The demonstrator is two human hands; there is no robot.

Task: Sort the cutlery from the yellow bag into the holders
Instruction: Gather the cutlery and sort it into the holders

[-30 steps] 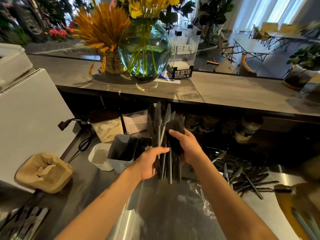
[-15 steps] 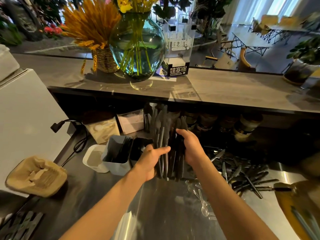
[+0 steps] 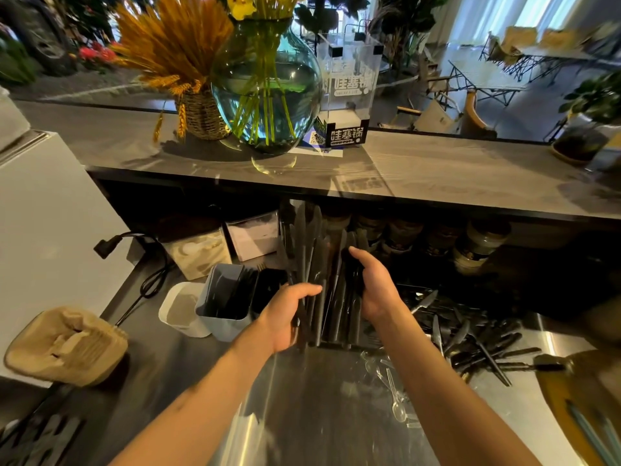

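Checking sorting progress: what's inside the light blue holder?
The light blue holder holds several dark utensils leaning against its right side. Their type and the holder's bottom are hidden in shadow.

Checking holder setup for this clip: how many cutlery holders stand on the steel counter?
3 visible: a white holder farthest left, a blue-grey holder beside it, and a black holder of knives between the left hand and right hand. Another may sit hidden behind.

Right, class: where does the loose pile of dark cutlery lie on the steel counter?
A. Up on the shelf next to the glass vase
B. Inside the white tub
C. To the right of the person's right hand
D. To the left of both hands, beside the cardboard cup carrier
C: the pile of dark cutlery lies spread on the steel counter to the right of the right hand.
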